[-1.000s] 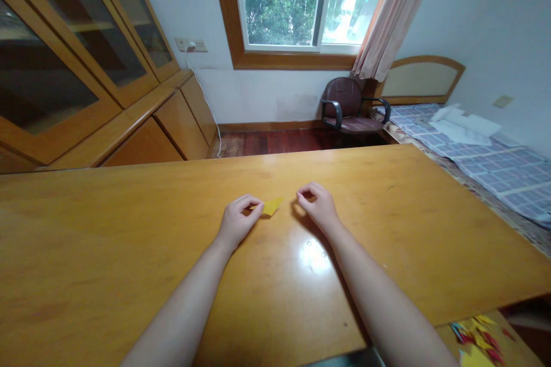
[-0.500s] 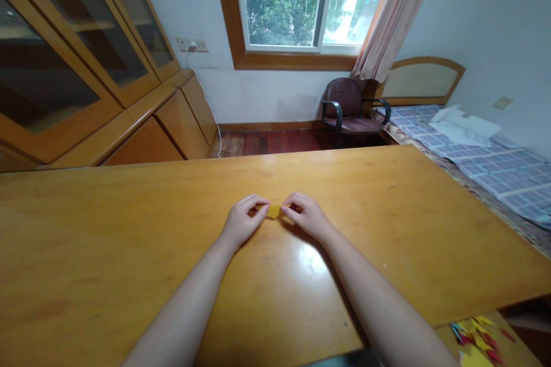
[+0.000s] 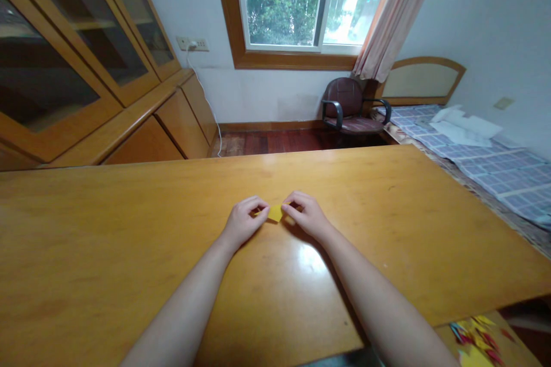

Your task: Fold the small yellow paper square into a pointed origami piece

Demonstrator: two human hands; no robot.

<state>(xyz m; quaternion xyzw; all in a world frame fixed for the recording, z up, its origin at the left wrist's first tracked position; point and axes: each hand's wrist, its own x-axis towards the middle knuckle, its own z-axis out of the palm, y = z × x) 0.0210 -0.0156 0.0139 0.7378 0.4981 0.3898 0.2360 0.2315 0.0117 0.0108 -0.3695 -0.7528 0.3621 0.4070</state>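
Note:
A small piece of yellow paper (image 3: 275, 213) is stretched between my two hands, just above or on the wooden table (image 3: 129, 241); I cannot tell whether it touches the wood. My left hand (image 3: 245, 218) pinches its left end between thumb and fingers. The right end is gripped the same way by my right hand (image 3: 305, 213). Fingers cover both ends, so only the middle of the paper shows, its lower edge coming to a point.
Coloured paper scraps (image 3: 477, 338) lie on a lower surface at the bottom right. Beyond the table stand a maroon armchair (image 3: 344, 92), a bed with a checked sheet (image 3: 495, 166) and glass-door cabinets (image 3: 86, 23) on the left.
The yellow paper has tilted slightly, and its lower point has shifted a little to the right. Both hands keep their pinch and have barely moved.

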